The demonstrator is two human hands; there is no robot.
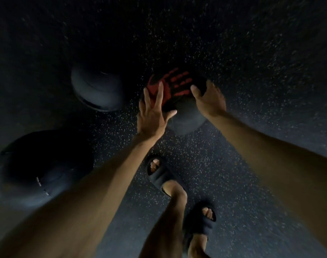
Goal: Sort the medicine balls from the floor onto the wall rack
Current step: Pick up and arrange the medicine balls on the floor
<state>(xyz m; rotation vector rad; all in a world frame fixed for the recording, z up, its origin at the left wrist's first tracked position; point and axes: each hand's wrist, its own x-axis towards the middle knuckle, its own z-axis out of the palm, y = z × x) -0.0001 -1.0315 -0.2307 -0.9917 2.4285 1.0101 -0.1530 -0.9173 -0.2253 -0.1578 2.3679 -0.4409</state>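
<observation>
Head view: hands (153, 116) (209, 101) flank the red-printed medicine ball (186, 119)

The floor (242, 53) is dark with pale specks. On it lie a red-printed ball (186, 118), a grey ball (97, 90) to its left and a black ball (43, 164) nearer. Black slides (159, 175) stand close by.

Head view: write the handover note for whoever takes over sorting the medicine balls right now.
Left hand: fingers straight and spread against the left side of the red-handprint medicine ball.
Right hand: cups that ball's right side, thumb on top; its fingers are hidden.
Other things: two dark medicine balls lie on the speckled floor to the left, the far dark ball and the near dark ball. The wall rack is not in view.
Done: no ball can be seen racked.
Left: lift the handprint ball, rack it, then fetch the other two.
</observation>
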